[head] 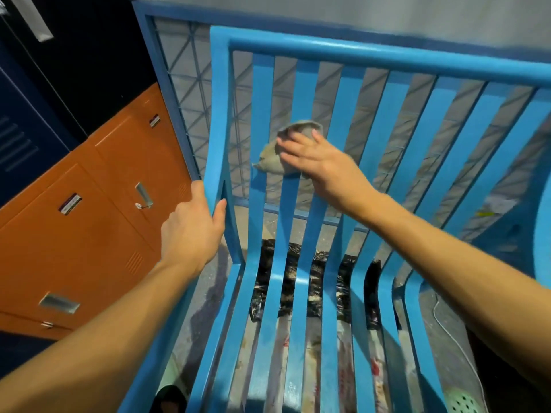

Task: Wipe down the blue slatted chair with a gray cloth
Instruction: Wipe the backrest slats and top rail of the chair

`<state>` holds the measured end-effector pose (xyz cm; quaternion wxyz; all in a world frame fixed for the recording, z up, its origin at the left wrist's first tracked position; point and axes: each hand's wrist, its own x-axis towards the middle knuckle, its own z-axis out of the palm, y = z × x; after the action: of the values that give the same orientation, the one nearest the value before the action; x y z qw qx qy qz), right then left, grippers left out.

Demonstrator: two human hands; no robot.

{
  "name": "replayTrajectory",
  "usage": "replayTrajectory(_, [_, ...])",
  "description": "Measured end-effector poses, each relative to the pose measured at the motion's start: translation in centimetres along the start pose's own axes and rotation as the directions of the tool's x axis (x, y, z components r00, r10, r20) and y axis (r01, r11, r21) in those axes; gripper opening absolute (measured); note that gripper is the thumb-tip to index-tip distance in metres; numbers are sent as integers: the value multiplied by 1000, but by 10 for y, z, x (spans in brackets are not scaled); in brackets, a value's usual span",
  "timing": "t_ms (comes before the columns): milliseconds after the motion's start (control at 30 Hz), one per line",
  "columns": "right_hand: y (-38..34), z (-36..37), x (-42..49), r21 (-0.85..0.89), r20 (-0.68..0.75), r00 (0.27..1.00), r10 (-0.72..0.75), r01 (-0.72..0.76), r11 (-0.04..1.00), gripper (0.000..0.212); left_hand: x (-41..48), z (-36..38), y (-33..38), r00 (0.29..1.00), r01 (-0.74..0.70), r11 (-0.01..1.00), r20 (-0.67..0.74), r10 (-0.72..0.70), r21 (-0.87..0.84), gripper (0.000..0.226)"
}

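Chair: the blue slatted chair (357, 52) with a curved back stands in front of the person, beside orange metal lockers (89, 228). A black plastic sheet (298, 281) lies on the floor under it.
Cloth: the crumpled gray cloth (272, 159) lies on the two back slats nearest the left post, about half way up, under the right hand.
Right hand: the right hand (322, 163) presses the cloth to the slats with fingers spread and nearly straight, not clenched.
Left hand: the left hand (190, 231) grasps the left side post (219, 138) of the back, with the thumb on the inner side.
Step in hand: wiping the back slats, I judge.
How to do it well: follow each slat along its length, from the top rail to the seat. Lay the palm flat so the cloth does not slip through a gap. Wrap the cloth over the slat edges too. Hold the post firmly so the chair does not rock.
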<state>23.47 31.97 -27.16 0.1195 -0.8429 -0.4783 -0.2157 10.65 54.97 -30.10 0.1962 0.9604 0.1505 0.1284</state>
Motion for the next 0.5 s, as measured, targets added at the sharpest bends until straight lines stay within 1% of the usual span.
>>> replayTrajectory(33, [2,-9,6,-7,-4,1000,-6,6,1000,53,0,1,-1,1000,1,1000,-2,-1,1,36])
replayTrajectory(133, [15,-37,32,-95,-108,994,-4,-7,995,46,-1,3,-2,1000,3,1000,-6,-3,16,37])
replayTrajectory(233, [17,-28,35,-207,-153,988,-26,-6,978,49,-1,4,-2,1000,1,1000,-6,0,21,37])
replayTrajectory(333, [-1,6,8,-273,-82,997,6,-28,962,64,-1,4,-2,1000,0,1000,-9,1,22,36])
replayTrajectory(400, [-16,31,-19,-302,5,999,49,-46,952,75,0,5,-3,1000,-6,1000,-15,6,26,36])
replayTrajectory(500, [-41,70,-60,-296,145,983,116,-69,953,79,-1,6,-4,1000,-17,999,-12,17,27,35])
